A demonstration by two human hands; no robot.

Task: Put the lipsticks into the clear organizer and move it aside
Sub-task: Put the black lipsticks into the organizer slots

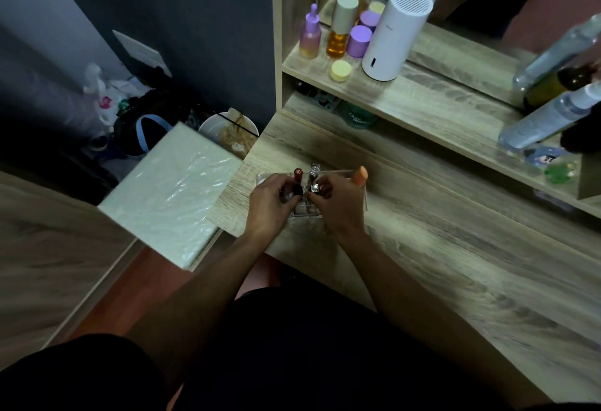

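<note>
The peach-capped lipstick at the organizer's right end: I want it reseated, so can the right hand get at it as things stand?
Probably yes. The peach-capped lipstick stands just beyond the right hand, with nothing between them. That hand, though, is closed on a silver-capped lipstick over the clear organizer, so it must let go first.

A single wide-angle view looks from the person's head, forward and steeply down. It sits close above the wooden surface [422, 264], with the shelf [432, 101] at the upper right.

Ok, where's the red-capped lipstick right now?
Head view, centre: the red-capped lipstick stands upright in the clear organizer, just beyond the left hand, beside a silver-topped tube.
</note>
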